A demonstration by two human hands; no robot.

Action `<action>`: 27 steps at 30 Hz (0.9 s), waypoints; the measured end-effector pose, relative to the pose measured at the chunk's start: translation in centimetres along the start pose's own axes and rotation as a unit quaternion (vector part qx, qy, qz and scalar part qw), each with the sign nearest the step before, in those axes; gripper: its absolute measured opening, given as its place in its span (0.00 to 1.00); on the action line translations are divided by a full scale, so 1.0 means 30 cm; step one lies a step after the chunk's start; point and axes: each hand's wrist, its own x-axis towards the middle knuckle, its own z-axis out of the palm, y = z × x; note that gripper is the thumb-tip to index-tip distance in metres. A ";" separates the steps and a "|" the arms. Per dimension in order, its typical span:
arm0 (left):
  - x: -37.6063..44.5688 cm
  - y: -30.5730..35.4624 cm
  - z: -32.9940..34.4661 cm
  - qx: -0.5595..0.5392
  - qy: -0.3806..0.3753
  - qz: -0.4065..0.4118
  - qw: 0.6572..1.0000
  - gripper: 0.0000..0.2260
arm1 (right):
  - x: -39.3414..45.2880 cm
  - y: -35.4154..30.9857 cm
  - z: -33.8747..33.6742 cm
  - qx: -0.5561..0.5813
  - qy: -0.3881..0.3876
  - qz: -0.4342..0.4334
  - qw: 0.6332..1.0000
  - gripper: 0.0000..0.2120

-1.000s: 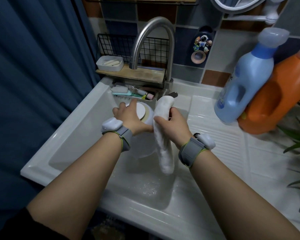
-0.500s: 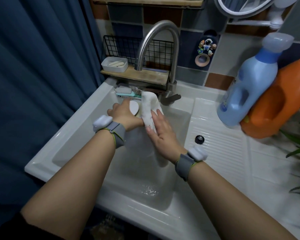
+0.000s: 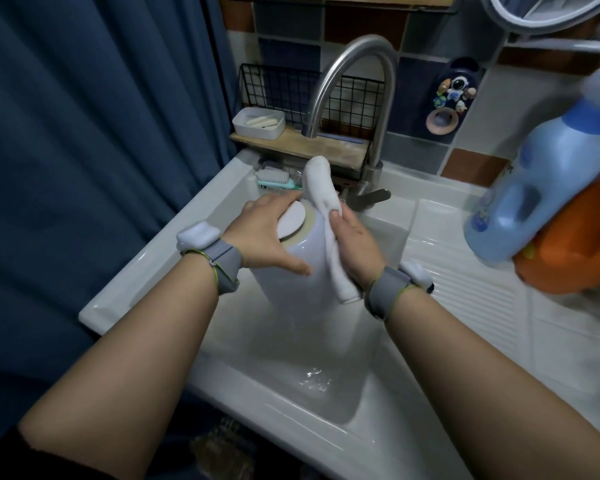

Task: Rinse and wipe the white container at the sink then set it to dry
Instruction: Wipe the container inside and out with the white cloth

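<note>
The white container (image 3: 302, 292) is held above the sink basin (image 3: 329, 393), tilted with its lidded top pointing away from me. My left hand (image 3: 267, 233) grips it near the top, thumb across its side. My right hand (image 3: 355, 244) presses a white cloth (image 3: 326, 216) flat against the container's right side. The cloth runs from above the rim down past my right wrist. No water comes from the curved steel faucet (image 3: 354, 88).
A blue bottle (image 3: 541, 181) and an orange bottle (image 3: 582, 244) stand on the ribbed drainboard (image 3: 465, 299) at right. Behind the faucet a wooden shelf (image 3: 291, 147) carries a soap dish (image 3: 258, 123). A brush (image 3: 274, 180) lies below it. A blue curtain (image 3: 94, 150) hangs at left.
My right hand has gone from gripping the hanging cloth to pressing it flat on the container's side. The container now sits higher and closer to me, more of it showing.
</note>
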 end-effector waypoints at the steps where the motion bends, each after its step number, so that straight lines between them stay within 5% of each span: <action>1: -0.007 -0.002 -0.011 0.016 -0.008 0.024 1.000 0.60 | 0.016 -0.001 -0.006 0.011 -0.008 0.026 1.000 0.16; 8: -0.018 0.012 -0.064 0.088 -0.049 0.121 0.988 0.59 | 0.109 -0.024 -0.037 0.170 0.010 0.171 0.971 0.06; 13: -0.008 0.000 -0.062 0.081 -0.035 0.119 0.989 0.59 | 0.123 -0.072 -0.035 0.139 0.003 0.183 0.973 0.13; 19: 0.004 -0.028 -0.008 -0.019 0.019 0.009 1.000 0.61 | 0.091 -0.114 0.029 -0.028 0.008 0.037 0.999 0.15; 27: 0.031 -0.063 0.048 -0.158 0.015 -0.105 0.982 0.66 | 0.004 -0.049 0.061 0.011 0.044 -0.018 0.999 0.13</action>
